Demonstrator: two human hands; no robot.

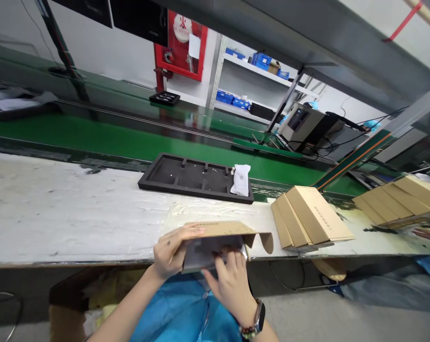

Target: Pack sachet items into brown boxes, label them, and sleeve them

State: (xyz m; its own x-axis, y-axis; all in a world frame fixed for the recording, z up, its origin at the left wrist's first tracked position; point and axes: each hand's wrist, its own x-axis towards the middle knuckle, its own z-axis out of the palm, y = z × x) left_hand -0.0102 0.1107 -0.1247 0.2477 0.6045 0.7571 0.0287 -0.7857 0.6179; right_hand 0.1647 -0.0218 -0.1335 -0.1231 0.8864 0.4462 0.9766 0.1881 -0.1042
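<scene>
Room: white shelving (pixel 252 78) holding blue bins (pixel 261 61) stands beyond a red wall cabinet (pixel 196 52), and a grey machine (pixel 309 126) sits near the far end of the line.

Line: a green conveyor belt (pixel 129 133) runs along the far edge of the desk (pixel 58 213).

Desk items: two stacks of flat kraft boxes (pixel 309 218) (pixel 396 199) lean on the right, near a co-worker's hand (pixel 428 233). A black foam tray (pixel 196 192) sits on the belt's edge with a small white bag (pixel 241 180) inside, well clear of the hands.

Main item: a kraft carton (pixel 218 232) is held just above the desk's front edge, its end flap (pixel 262 240) open. It looks light and stiff, but the thin flap seems likely to bend, so the body looks the firmer place to hold.

Contents: a grey packet (pixel 211 251) sits in the carton's mouth; it looks smooth and possibly slippery.

Left hand (pixel 174 251): its fingers (pixel 189 231) lie spread and flat over the carton's top.

Right hand (pixel 231 285): its fingers (pixel 232 259) curl together, pinching the packet at the opening.
</scene>
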